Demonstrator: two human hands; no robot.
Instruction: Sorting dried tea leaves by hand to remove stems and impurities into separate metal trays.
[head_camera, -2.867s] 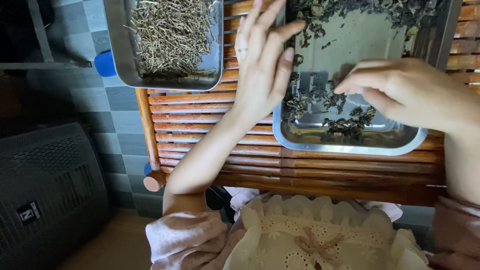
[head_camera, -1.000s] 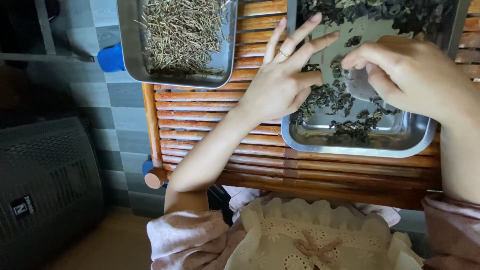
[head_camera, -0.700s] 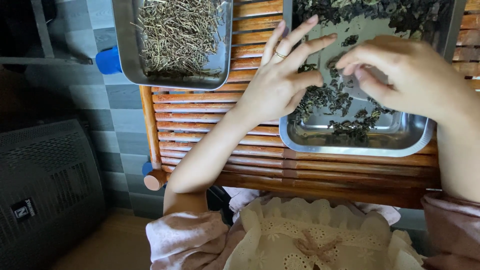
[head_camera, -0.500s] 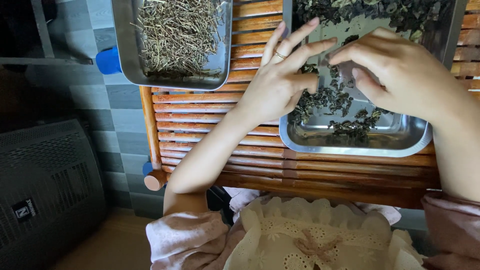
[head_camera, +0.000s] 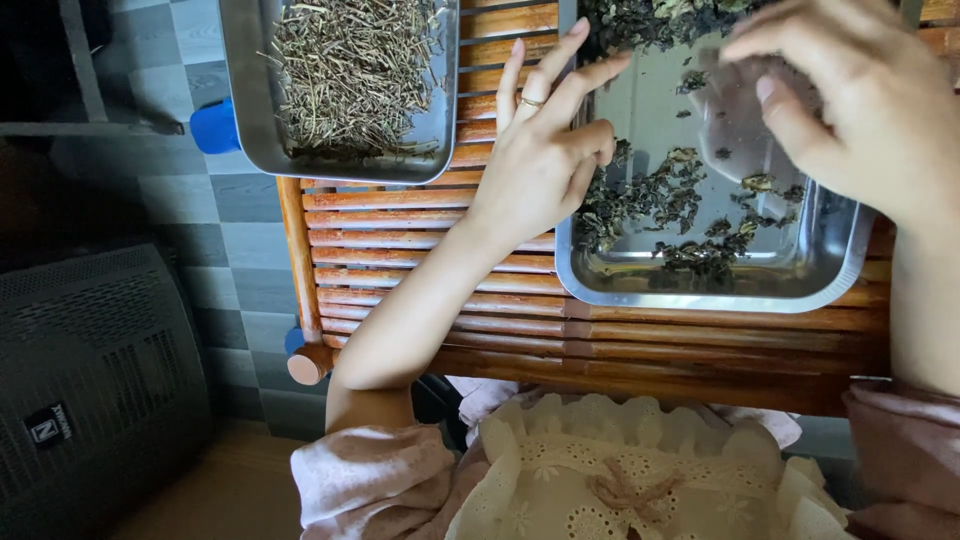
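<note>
Surface: a slatted wooden desk (head_camera: 420, 240) of reddish-brown bars is carrying both trays; its rounded corner post (head_camera: 305, 362) is showing at the lower left.
Room: grey checkered floor tiles (head_camera: 215, 230) are lying left of the desk, and a dark ribbed heater-like box (head_camera: 95, 385) is standing on them at the lower left.
Near tray: a steel tray (head_camera: 830, 255) is sitting on the right part of the desk, holding dark green dried leaves (head_camera: 650, 195) scattered over its bare, shiny bottom, with a thicker heap along its far edge.
Far tray: a second steel tray (head_camera: 238, 110) is resting at the upper left of the desk, filled with pale dried stems (head_camera: 355, 70).
Left hand: the left hand (head_camera: 535, 170) is hovering over the near tray's left rim, fingers spread and apart, a ring on one finger, holding nothing.
Right hand: the right hand (head_camera: 850, 100) is hanging above the far right of the near tray with fingertips drawn together; it may be pinching a bit of leaf, but motion blur is making that uncertain.
In the way: the right hand is covering part of the leaf heap and the tray's right side.
Other things: a blue cap-like piece (head_camera: 212, 127) is poking out beside the far tray; a cream lace apron (head_camera: 640, 470) and pink sleeves (head_camera: 370, 475) are filling the bottom.
</note>
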